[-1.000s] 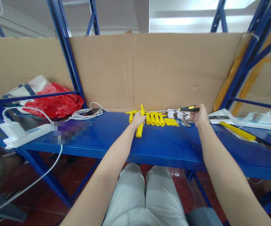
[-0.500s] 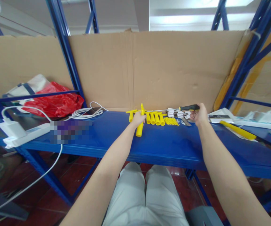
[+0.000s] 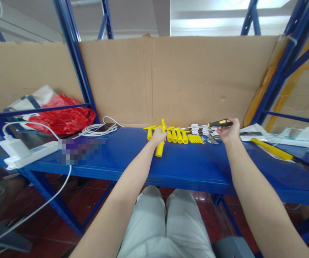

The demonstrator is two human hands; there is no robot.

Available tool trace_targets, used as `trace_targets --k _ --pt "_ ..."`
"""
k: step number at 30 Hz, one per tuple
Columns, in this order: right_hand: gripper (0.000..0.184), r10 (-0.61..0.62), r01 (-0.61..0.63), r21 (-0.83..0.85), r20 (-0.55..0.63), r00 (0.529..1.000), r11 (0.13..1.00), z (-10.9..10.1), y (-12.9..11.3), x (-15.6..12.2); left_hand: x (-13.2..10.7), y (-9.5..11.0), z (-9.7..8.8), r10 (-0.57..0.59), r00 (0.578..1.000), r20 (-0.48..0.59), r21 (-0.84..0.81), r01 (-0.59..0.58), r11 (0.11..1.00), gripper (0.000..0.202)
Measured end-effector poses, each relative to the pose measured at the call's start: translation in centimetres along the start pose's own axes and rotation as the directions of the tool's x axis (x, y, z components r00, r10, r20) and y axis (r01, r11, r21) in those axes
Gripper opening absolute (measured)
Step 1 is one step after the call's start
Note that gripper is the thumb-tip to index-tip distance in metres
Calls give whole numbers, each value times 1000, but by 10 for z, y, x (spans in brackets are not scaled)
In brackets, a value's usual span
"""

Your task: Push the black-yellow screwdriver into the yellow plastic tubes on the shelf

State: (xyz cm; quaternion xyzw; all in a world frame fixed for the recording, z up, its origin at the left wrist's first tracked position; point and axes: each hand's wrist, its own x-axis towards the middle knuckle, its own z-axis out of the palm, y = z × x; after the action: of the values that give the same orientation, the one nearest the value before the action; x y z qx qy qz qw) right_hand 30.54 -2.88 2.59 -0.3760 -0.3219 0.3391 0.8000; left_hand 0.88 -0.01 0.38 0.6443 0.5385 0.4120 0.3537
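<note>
Blue shelf [image 3: 127, 147], hands [image 3: 159, 136] [image 3: 231, 132] clamped on yellow T-piece [image 3: 159, 148] and screwdriver [image 3: 220, 123], screwdriver shifted slightly rightward

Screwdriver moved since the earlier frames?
Yes: the screwdriver, in the right hand, has shifted slightly to the right, judged against the cardboard behind it.

Single head-worn view, facing forward and tilted down, fairly near the desk [image 3: 189, 161]. Wearer's trousers [image 3: 165, 229] at 6 o'clock, cardboard [image 3: 210, 79] at 12 o'clock. Wide field.
</note>
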Motion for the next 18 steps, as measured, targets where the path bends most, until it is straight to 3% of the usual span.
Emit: trace_targets --k 3,9,14,18 --pt "19 98 -95 30 -131 986 995 4 -3 -4 0 0 0 -3 1000 -6 4 3 1000 14" --pt "20 131 -131 9 -152 980 991 15 -11 -19 -1 3 1 10 1000 -15 15 -10 1000 14" --pt "23 184 -189 -57 -72 980 980 24 -10 -30 -4 6 1 38 999 -12 39 -38 999 15" --pt "22 317 -291 -254 68 946 922 28 -4 -37 -6 7 2 62 998 -1 42 -62 997 15"
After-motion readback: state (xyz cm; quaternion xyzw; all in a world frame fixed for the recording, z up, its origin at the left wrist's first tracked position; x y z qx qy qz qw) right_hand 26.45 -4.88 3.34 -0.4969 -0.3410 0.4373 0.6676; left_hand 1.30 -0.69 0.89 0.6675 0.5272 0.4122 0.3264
